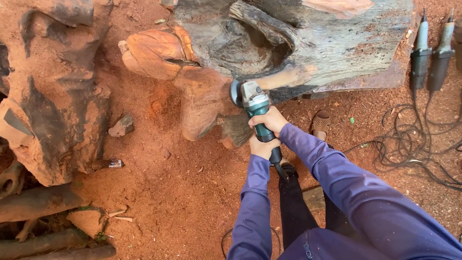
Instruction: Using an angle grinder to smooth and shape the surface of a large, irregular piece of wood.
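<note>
Near the middle of the frame an angle grinder (255, 108) with a teal and grey body was held in both hands, its disc (235, 93) pressed edge-on against the reddish, freshly cut face of a big carved log (308, 43). The right hand (269, 120) wrapped the body just behind the head, its grip clamped on the tool, probably to steer the disc and hold it against the wood. The left hand (262, 147) was closed around the rear handle just below, near where the black cord (284, 171) left the tool, which would steady the tail end. Both purple sleeves (337, 168) ran in from the lower right, so the arms reached forward and slightly left toward the work.

The log stretched across the upper centre and upper right, grey and weathered on top, orange where it had been shaped; a rounded carved lobe (151, 53) stuck out at its left end. Red sawdust covered the ground (183, 192), thickest below the cut. A sandalled foot (320, 124) stood just right of the hands, close to the log. At the upper right edge two more power tools (430, 58) lay side by side, their cables (414, 149) tangled loosely below them. Another rough stump (53, 110) filled the left side.
</note>
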